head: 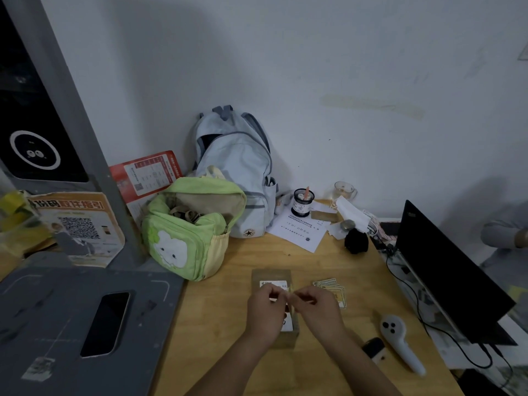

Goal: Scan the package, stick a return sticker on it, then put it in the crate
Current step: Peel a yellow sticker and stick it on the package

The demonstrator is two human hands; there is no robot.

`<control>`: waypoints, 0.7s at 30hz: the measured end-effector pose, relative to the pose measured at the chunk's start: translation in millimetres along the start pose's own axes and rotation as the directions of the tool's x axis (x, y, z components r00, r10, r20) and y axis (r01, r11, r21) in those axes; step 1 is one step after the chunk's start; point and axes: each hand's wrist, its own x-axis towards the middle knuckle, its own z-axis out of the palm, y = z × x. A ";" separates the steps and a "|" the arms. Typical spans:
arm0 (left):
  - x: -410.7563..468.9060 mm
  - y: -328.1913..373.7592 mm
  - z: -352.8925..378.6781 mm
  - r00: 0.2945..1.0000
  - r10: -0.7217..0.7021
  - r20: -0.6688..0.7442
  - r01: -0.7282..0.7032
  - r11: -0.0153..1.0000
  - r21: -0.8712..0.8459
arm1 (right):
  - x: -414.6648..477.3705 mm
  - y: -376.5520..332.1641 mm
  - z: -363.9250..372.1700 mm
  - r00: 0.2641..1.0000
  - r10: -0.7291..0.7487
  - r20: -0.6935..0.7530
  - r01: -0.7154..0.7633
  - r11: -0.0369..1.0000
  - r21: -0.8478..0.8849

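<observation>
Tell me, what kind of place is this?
It looks like a small parcel pickup or return counter, probably. A handheld scanner lies on the wooden table, a poster with a QR code leans at the left, and two hands work over a cardboard package.

Dim, bluish light across a bare white wall [343, 81] scuffed with a faint yellowish smear, meeting a wooden desk [217, 324] below, with a grey metal post [71, 124] slanting down the left beside a dark panel [25, 110].
</observation>
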 end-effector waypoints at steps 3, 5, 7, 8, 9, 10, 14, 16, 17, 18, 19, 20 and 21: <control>0.6 -2.6 -1.6 1.000 -0.012 -0.009 0.012 1.000 -0.007 | 1.6 0.3 -0.3 1.000 -0.014 0.005 0.015 0.999 -0.037; -0.2 -3.3 -2.0 1.000 -0.021 0.009 0.021 0.999 -0.030 | 3.1 2.9 0.7 1.000 -0.001 -0.007 0.001 0.999 -0.041; -1.2 -3.0 -1.3 0.999 -0.022 0.038 0.024 0.999 -0.039 | 4.9 6.9 2.1 0.999 0.020 -0.027 -0.020 1.000 -0.019; -1.5 -2.9 -0.7 0.999 -0.021 0.045 0.022 0.999 -0.032 | 5.7 8.4 2.6 0.999 0.023 -0.035 -0.024 1.000 -0.017; -1.0 -3.3 -0.1 0.999 -0.018 0.044 0.019 1.000 -0.024 | 6.8 9.9 3.0 0.999 0.017 -0.041 -0.018 1.000 -0.025; -0.2 -3.2 0.3 0.999 -0.016 0.035 0.017 1.000 -0.021 | 7.8 11.0 3.1 0.999 0.008 -0.044 -0.010 0.999 -0.039; 8.2 -4.0 -3.6 0.994 -0.064 -0.083 0.060 0.997 -0.050 | 15.5 15.8 -0.3 0.996 0.043 -0.076 -0.045 0.998 -0.031; 14.1 -6.1 -8.5 0.982 -0.142 -0.125 0.130 0.987 -0.096 | 21.0 21.0 -5.0 0.991 0.106 -0.087 -0.103 0.994 0.031; 17.0 -8.0 -11.3 0.978 -0.162 -0.133 0.150 0.984 -0.097 | 23.3 23.7 -7.7 0.987 0.135 -0.086 -0.131 0.990 0.058; 20.0 -10.2 -13.8 0.976 -0.164 -0.143 0.155 0.985 -0.075 | 24.9 26.1 -10.5 0.984 0.159 -0.081 -0.153 0.985 0.078; 22.2 -12.1 -16.0 0.975 -0.160 -0.154 0.154 0.987 -0.050 | 26.0 28.8 -13.0 0.981 0.179 -0.077 -0.172 0.981 0.091; 23.7 -13.3 -17.6 0.974 -0.158 -0.165 0.155 0.987 -0.030 | 27.3 31.4 -15.2 0.977 0.196 -0.078 -0.188 0.977 0.102; 24.6 -13.6 -18.6 0.972 -0.157 -0.173 0.156 0.988 -0.019 | 28.5 34.2 -17.3 0.974 0.211 -0.084 -0.201 0.974 0.109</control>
